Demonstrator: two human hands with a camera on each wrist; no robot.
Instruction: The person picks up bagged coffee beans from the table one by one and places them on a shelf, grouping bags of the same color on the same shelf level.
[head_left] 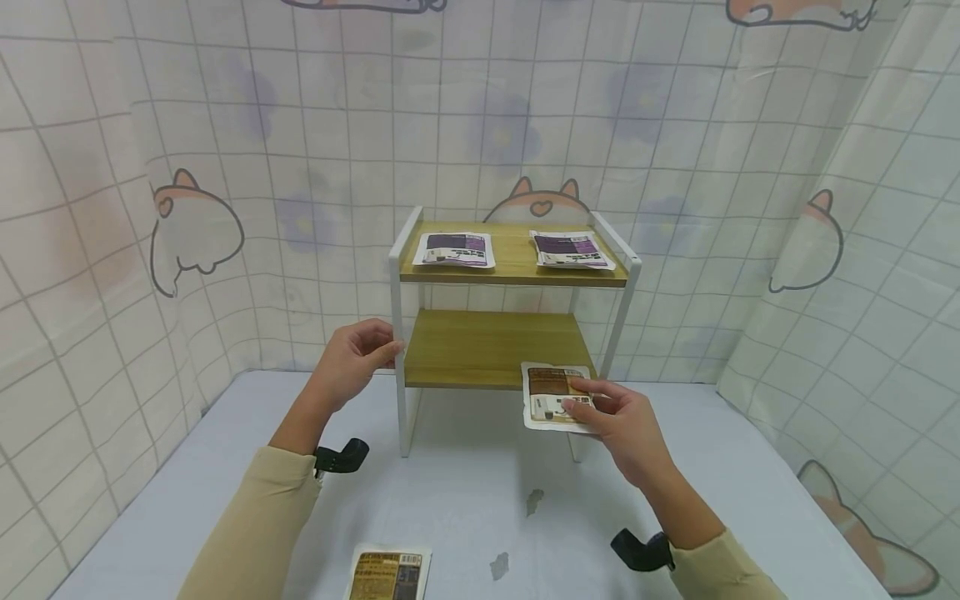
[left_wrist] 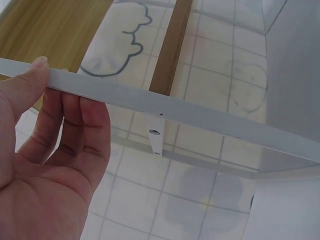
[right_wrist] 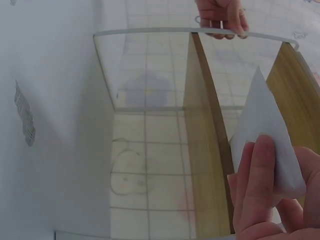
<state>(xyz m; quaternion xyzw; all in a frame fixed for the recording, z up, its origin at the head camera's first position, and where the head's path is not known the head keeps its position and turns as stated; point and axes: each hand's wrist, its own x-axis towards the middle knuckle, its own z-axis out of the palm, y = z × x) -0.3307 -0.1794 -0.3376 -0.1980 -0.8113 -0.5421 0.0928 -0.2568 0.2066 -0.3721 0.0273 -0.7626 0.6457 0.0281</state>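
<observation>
At the front right corner of the lower shelf (head_left: 487, 350), the right hand (head_left: 618, 425) pinches a brown-and-white packet (head_left: 551, 396) by its right side, the grip narrow, thumb and fingers pressed on its faces. The packet hangs tilted, printed face toward the head camera, across the shelf's front edge; whether it touches the wood I cannot tell. The left hand (head_left: 360, 358) holds the front left post (head_left: 397, 317) of the white rack beside that shelf, thumb and fingers closed on the bar, apparently to steady it.

Judging by the layout, loading the rack is about half done. On the upper shelf (head_left: 513, 254) lie a left purple packet (head_left: 453, 250) and a right purple packet (head_left: 572, 250), well apart; the right one may be more than one deep. The lower shelf shows bare wood, so the held packet likely belongs there, and a further brown packet (head_left: 390, 575) lies flat on the table (head_left: 465, 500), near the left sleeve, left to be placed.

For moving, the front of the lower shelf is open between the posts. The right post and the upper shelf's front edge are what the right hand could knock. Behind the rack hangs a patterned curtain (head_left: 450, 108).
</observation>
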